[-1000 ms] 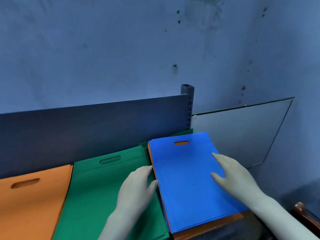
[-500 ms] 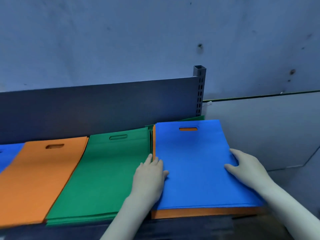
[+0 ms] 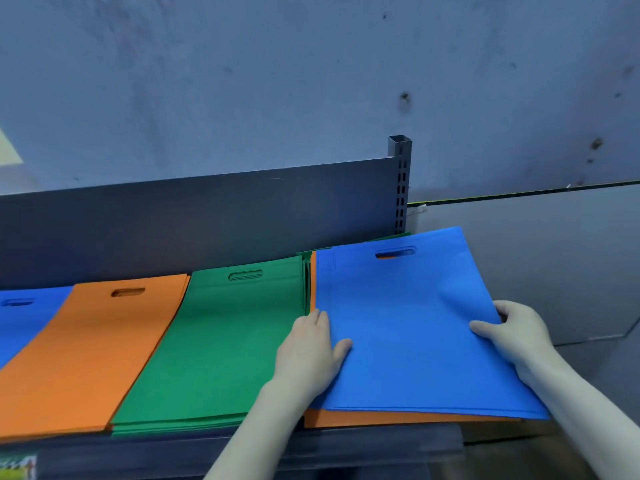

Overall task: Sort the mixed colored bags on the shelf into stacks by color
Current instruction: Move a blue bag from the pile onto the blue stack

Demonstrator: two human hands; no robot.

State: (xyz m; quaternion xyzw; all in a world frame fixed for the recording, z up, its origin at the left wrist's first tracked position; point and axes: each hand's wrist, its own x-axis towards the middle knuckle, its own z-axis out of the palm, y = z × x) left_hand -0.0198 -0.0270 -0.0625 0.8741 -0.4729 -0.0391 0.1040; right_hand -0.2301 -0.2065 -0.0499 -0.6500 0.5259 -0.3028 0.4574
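The shelf (image 3: 173,452) is running along under a stained wall (image 3: 242,81), its grey back panel (image 3: 173,223) rising behind the green stack (image 3: 221,341), which is sitting mid-shelf and serving as the reference here. Just left of the green stack, touching its edge, an orange stack (image 3: 79,358) is lying flat. Further left again, a blue stack (image 3: 24,317) is showing partly at the picture's edge. These three piles are looking sorted, each showing a single colour.

Immediately right of the green stack, the mixed pile is waiting: a blue bag (image 3: 408,323) is lying on top, an orange bag (image 3: 381,419) is showing beneath it along the front and left edges, and a green bag (image 3: 398,235) is peeking out at the back. How deep this pile goes cannot be told.

The left hand (image 3: 308,355) is resting flat on the blue bag's near-left edge, beside the green stack, fingers straight and gripping nothing. The right hand (image 3: 516,337) is pinching the blue bag's far-right edge, thumb on top and fingers curling underneath, and that side is lifting slightly. Judging by this, the blue bag is about to be peeled off, probably towards the blue stack, with at least the orange and green ones left.
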